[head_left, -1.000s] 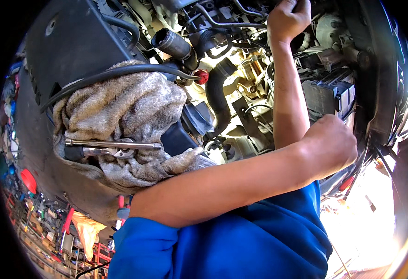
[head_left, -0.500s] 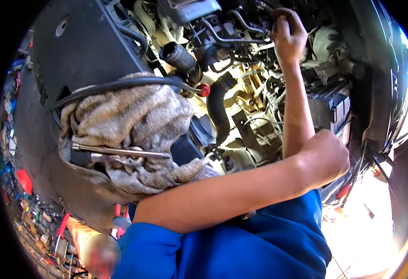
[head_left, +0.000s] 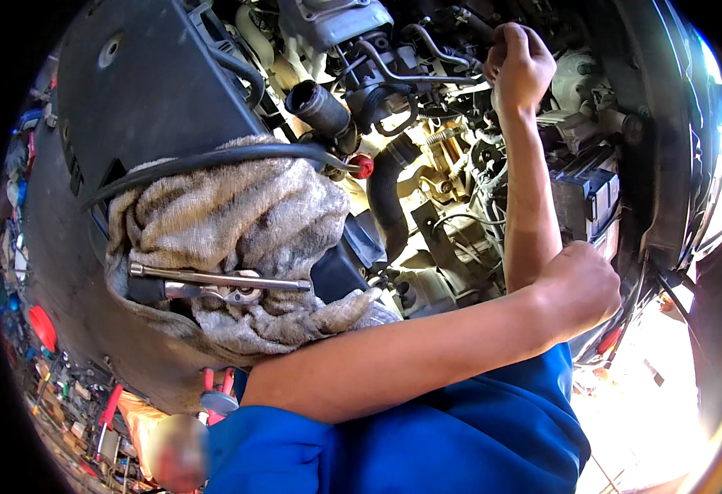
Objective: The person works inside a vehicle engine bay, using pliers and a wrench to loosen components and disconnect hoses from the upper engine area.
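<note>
At far left, a smooth, rounded red object (head_left: 42,328) shows among small clutter. Beside it curves a dull, dark body panel (head_left: 73,263), draped with a thick, grey-brown towel (head_left: 237,214), its pile rumpled into soft folds. A slim, shiny steel rod (head_left: 221,277) lies on the towel across a chromed ratchet (head_left: 204,291). A rubbery black cable (head_left: 204,160) arches over the towel's upper edge to a red cap (head_left: 363,165). Next come a ribbed, open-mouthed black tube (head_left: 320,107) and an S-bent matte hose (head_left: 387,198). A thin, bent metal pipe (head_left: 410,78) runs up to the right hand (head_left: 523,70), whose fingers are bent and bunched near its end; whether they pinch anything cannot be told. The left forearm (head_left: 410,350) crosses before the right one, hiding part of it. The left hand (head_left: 583,284) is balled into a fist, contents hidden, near a boxy black case (head_left: 585,198).
</note>
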Tool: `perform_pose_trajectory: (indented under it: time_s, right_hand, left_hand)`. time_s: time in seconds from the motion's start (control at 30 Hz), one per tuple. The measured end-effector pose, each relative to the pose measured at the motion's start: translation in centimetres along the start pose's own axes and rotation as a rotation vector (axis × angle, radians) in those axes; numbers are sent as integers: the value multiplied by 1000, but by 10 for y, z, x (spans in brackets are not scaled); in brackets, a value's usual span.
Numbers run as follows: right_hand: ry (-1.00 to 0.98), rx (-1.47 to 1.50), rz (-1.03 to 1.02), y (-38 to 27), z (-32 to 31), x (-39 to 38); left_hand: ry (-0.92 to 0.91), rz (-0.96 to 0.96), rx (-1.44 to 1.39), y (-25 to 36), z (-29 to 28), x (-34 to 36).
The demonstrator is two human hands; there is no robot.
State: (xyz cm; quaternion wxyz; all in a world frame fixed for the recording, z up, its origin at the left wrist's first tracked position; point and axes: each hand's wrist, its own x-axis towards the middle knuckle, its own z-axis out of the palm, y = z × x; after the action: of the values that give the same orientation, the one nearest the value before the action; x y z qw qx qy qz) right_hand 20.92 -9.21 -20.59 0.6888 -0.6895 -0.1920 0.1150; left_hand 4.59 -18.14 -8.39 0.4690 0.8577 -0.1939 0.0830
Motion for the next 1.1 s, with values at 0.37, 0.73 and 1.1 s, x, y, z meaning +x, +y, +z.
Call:
perform_pose_trajectory:
  time_s: [0.37,0.73,1.1]
  right_hand:
    - [88,-274,-30,-12,6,11]
    - [183,-268,-57,-3,11,18]
    - [-63,-206,11,-7,11,13]
  left_hand:
    - [-79,34,0,5,-4,7]
    - [200,3,24,6,-7,2]
    - [182,-20,129,-2,-6,2]
